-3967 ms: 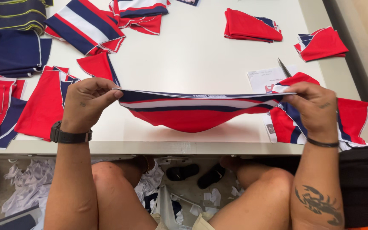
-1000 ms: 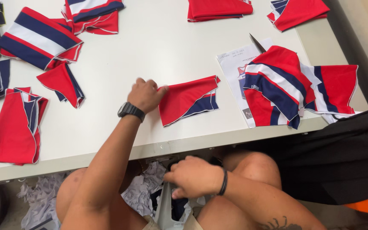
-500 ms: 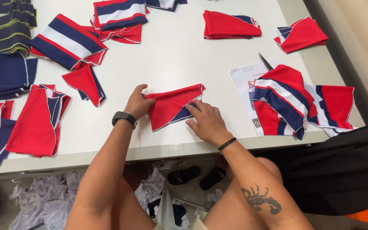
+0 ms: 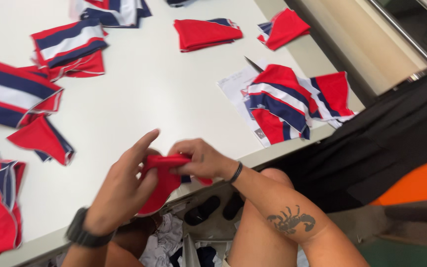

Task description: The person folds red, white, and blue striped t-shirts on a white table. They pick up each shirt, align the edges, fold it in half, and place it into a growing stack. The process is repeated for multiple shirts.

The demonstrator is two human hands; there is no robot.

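In the head view, both hands are now gathering the red fabric piece (image 4: 161,185) at the table's (image 4: 174,104) near edge, low and left of centre in the frame; half a second ago it was lying flat under spread palms. The left hand (image 4: 124,190) is cupping the cloth from below, fingers half open, forefinger pointing up. The right hand (image 4: 198,158) is pinching its upper edge, closed on the cloth. So the piece is being lifted and bunched, no longer pressed flat. A striped stack (image 4: 285,101) is resting on a paper sheet (image 4: 235,89) at right of centre; a folded red piece (image 4: 206,33) is lying near the top.
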